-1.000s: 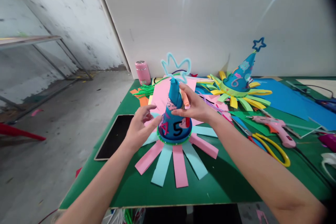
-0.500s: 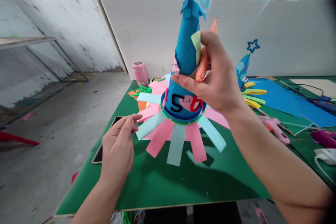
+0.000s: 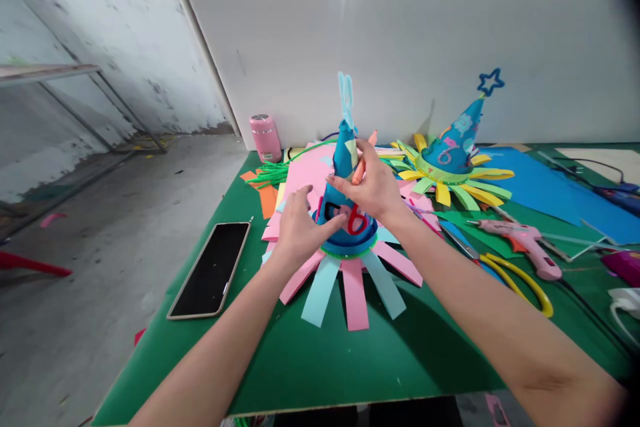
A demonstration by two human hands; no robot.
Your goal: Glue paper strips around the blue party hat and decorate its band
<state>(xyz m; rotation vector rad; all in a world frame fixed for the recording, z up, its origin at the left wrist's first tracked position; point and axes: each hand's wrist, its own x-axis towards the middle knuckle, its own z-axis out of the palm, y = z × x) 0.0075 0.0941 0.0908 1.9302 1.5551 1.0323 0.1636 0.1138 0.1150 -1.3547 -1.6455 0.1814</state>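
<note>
A blue paper party hat [image 3: 344, 157] stands upright, with pink and light-blue paper strips [image 3: 355, 293] fanning out around its base. Light-blue pipe-cleaner loops [image 3: 345, 93] top it, and a red 6 [image 3: 357, 220] is on its front. My right hand [image 3: 375, 183] grips the cone from the right. An orange marker [image 3: 359, 171] is tucked in that same hand. To the cone's left, my left hand [image 3: 300, 227] is open, its thumb over the hat's front; whether it touches is unclear.
A second blue hat [image 3: 456, 140] with a star stands at the back right. Scissors [image 3: 517, 280] and a pink glue gun [image 3: 520, 240] lie on the right. A phone [image 3: 210, 270], green pipe cleaners [image 3: 273, 173] and a pink cup [image 3: 265, 138] are on the left.
My right hand has lowered the hat and moved it farther from me. My left hand has moved right and forward to its side, uncovering the phone; its fingers have spread.
</note>
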